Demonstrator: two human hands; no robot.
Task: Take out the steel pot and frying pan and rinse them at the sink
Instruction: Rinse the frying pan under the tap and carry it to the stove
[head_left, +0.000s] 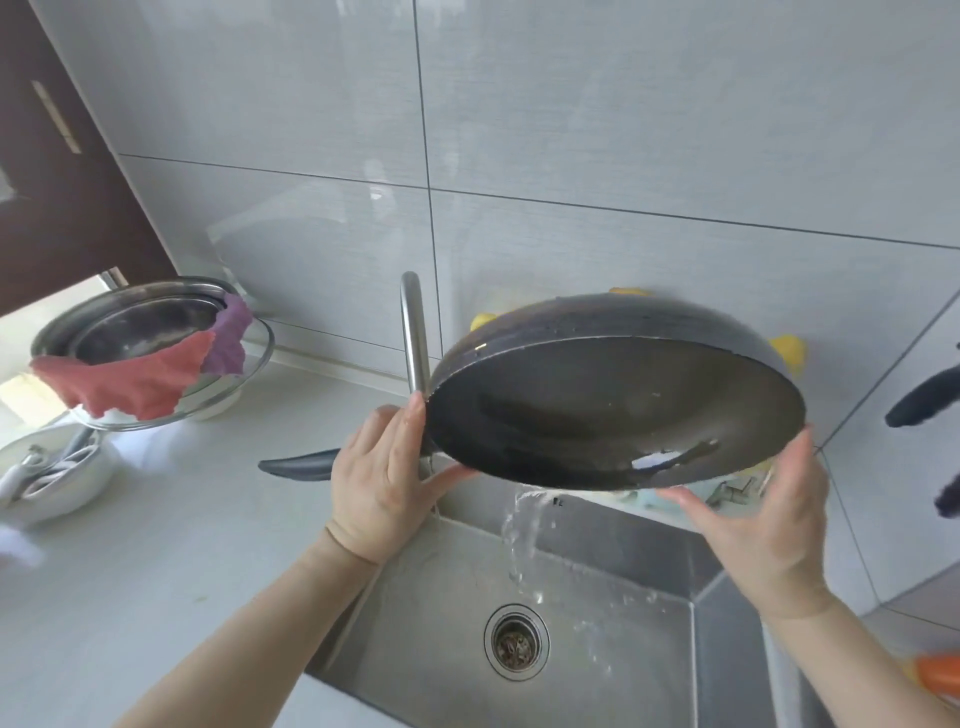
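We hold the frying pan (613, 410) tilted over the sink (597, 649), its open face turned toward us. Our left hand (382, 478) has its fingers (410, 415) laid straight up against the pan's left rim, thumb under the lower edge. Our right hand (769, 525) cups the lower right rim, fingers straight and spread, thumb under the edge; neither hand curls round the pan.

Edges and room: the pan's lower rim hangs above the sink basin, with open space beneath it down to the drain strainer (517, 642). Water (522, 540) spills off the lowest part of the rim, between our two thumbs, and falls into the basin. The pan's upper rim lies close to the tiled wall (571, 130); we cannot tell whether it touches.

Around: the steel faucet (414, 332) stands just beyond our left fingertips, close against the pan's left rim. The pan's dark handle (298, 462) points out left of our left hand, over the countertop (156, 545). Well left of that hand, a steel pot (140, 322) sits in a glass bowl (244, 374), with a red cloth (124, 384) and a purple cloth (231, 338) draped over its rim. A white bowl (57, 478) of utensils lies nearer us. Something yellow (787, 351) shows behind the pan.

Pan: dark inside and out, wet, with a bright glare patch (657, 460) near our right fingers.
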